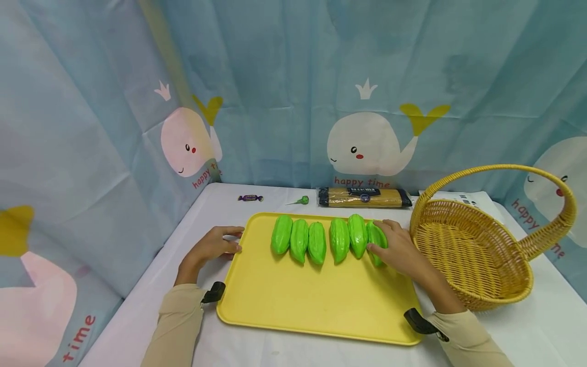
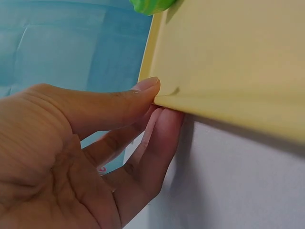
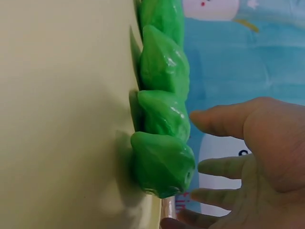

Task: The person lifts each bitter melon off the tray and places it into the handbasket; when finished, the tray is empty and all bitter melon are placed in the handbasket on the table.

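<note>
Several bright green, ridged toy bitter melons [image 1: 317, 243] lie side by side near the far edge of a yellow tray [image 1: 312, 300], three left of a small gap and three right of it. My left hand [image 1: 214, 245] pinches the tray's left rim, with the thumb above and fingertips below, as the left wrist view shows. My right hand [image 1: 403, 251] is over the tray's right side, fingers spread around the rightmost bitter melon [image 3: 164, 167]. In the right wrist view its fingertips [image 3: 207, 168] are spread loosely at that melon's end, not curled round it.
A yellow wicker basket [image 1: 463, 255] with a tall handle stands right of the tray, close to my right forearm. Behind the tray lie a purple-wrapped candy [image 1: 250, 198], a small green-headed item [image 1: 302, 200] and a pack of spaghetti [image 1: 367, 198]. A whale-print curtain [image 1: 275, 102] hangs behind.
</note>
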`<action>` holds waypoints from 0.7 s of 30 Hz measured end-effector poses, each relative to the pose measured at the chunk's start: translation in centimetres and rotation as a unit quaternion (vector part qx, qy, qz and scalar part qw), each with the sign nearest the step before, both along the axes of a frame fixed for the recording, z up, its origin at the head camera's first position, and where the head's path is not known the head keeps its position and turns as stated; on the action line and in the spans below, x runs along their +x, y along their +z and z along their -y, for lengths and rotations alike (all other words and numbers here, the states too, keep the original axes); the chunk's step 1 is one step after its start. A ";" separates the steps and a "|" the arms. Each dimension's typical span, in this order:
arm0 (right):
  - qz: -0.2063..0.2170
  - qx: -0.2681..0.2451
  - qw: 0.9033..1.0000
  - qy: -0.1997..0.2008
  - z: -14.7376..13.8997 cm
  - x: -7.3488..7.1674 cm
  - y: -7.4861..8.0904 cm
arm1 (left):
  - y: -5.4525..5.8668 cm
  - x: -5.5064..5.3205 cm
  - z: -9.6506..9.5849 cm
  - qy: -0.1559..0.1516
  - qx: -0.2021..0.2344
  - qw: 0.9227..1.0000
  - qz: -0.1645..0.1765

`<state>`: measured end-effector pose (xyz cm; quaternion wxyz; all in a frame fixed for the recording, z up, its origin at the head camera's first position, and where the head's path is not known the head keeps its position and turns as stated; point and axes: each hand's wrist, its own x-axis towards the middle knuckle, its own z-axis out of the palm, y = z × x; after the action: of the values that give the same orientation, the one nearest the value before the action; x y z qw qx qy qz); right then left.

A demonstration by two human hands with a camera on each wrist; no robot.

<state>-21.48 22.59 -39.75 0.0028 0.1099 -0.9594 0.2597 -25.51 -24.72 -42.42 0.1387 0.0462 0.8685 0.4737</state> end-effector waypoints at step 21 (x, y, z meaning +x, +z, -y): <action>0.028 -0.017 0.999 -0.031 0.6 0.7 -0.4 | 0.0 -0.3 -0.1 0.011 -0.025 1.000 0.013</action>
<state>-20.82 21.97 -40.17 -0.0138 0.0725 -0.9574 0.2791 -25.80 -24.58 -42.39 0.1458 0.0275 0.8786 0.4539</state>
